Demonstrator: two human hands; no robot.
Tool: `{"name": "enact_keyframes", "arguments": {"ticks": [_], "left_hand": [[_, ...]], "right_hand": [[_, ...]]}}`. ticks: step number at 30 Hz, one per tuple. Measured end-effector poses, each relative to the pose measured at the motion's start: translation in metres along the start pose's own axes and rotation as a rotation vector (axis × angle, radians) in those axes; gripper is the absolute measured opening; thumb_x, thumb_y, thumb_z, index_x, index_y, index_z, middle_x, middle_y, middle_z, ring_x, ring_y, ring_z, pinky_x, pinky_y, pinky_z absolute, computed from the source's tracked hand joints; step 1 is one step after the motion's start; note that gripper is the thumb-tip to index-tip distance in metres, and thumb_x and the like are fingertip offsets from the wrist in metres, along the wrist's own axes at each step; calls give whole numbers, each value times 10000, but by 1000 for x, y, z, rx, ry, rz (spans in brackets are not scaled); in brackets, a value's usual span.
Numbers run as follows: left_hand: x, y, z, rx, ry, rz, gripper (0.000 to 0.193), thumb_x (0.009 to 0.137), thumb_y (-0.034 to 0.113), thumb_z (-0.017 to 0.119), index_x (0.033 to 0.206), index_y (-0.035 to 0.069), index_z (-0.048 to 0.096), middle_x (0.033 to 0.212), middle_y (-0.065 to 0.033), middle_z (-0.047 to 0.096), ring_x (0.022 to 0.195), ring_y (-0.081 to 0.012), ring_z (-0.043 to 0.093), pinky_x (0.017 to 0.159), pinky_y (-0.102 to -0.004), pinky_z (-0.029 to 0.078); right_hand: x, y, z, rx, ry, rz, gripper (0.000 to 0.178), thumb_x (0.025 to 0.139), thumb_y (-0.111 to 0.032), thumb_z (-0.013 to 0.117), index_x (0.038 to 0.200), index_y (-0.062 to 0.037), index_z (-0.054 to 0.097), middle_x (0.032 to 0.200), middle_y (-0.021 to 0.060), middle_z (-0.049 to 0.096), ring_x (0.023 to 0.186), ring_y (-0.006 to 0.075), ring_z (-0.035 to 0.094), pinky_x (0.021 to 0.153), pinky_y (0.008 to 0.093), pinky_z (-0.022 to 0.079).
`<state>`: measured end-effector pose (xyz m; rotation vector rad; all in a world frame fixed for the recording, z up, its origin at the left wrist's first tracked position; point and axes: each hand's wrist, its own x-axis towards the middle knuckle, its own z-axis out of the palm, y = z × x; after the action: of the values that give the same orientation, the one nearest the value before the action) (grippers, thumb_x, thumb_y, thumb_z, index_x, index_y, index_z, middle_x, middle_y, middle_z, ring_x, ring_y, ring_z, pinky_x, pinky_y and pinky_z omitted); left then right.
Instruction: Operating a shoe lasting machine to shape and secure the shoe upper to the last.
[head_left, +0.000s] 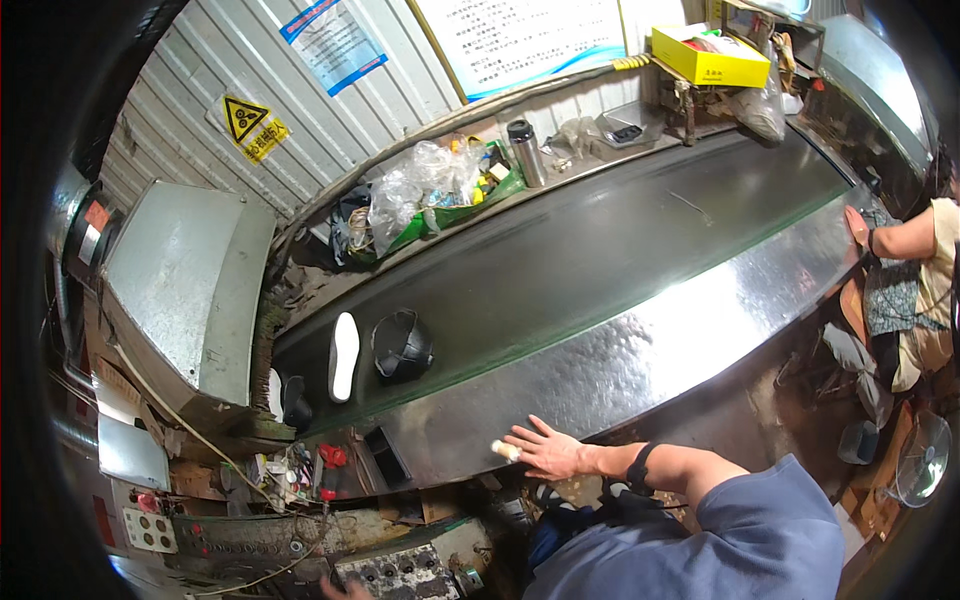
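My right hand [548, 453] lies palm down with fingers spread on the near edge of the shiny metal ledge [540, 400]. One of its fingertips has a whitish wrap, and a dark band circles the wrist. My left hand [345, 590] is partly cut off and blurred at the lower edge, beside a worn control box with knobs [400, 572]; its fingers are not clear. On the dark conveyor belt [560, 270] lie a white shoe sole [343, 357] and, to its right, a black cup-shaped piece [403, 346], apart from both hands.
At left stands a metal machine hood [180, 280]; another black piece [296, 403] is beside it. A co-worker's hand [857, 226] rests on the ledge's far right end. Behind the belt are plastic bags [425, 185], a steel flask [526, 153] and a yellow box [710, 65].
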<state>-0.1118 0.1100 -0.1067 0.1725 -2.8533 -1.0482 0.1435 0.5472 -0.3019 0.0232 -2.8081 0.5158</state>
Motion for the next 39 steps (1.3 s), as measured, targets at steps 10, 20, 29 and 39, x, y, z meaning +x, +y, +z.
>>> {"name": "enact_keyframes", "arguments": {"ticks": [10, 20, 29, 39], "left_hand": [[55, 186, 316, 53, -618, 998, 921, 774, 211, 802, 1479, -107, 303, 1484, -341, 371, 1378, -444, 384, 1172, -509, 284], [15, 313, 432, -126, -777, 1228, 261, 889, 263, 697, 1028, 45, 730, 986, -169, 744, 916, -340, 709, 812, -407, 543], [86, 361, 419, -158, -831, 1512, 451, 945, 289, 665, 1194, -87, 645, 1136, -268, 685, 1056, -392, 661, 932, -416, 519], [275, 230, 417, 489, -481, 421, 956, 826, 531, 715, 1487, -40, 327, 1304, -274, 560, 1135, -421, 590, 961, -556, 479]], "right_hand": [[-62, 18, 25, -8, -31, 320, 778, 817, -179, 688, 1483, 8, 333, 1591, 189, 285, 1511, 328, 215, 1225, 540, 186], [-59, -5, -58, 912, 526, 1193, 765, 964, -345, 656, 1483, -10, 205, 1291, 192, 601, 1111, 334, 630, 919, 421, 505], [-15, 10, -83, 1945, 1448, 1265, 906, 924, -198, 723, 1587, -263, 110, 1509, 135, 364, 1410, 382, 321, 1133, 672, 191], [-43, 3, -64, 2218, 1346, 971, 1030, 918, -109, 713, 1599, -246, -47, 1648, 90, -168, 1516, 366, 17, 1071, 759, 276]]}}
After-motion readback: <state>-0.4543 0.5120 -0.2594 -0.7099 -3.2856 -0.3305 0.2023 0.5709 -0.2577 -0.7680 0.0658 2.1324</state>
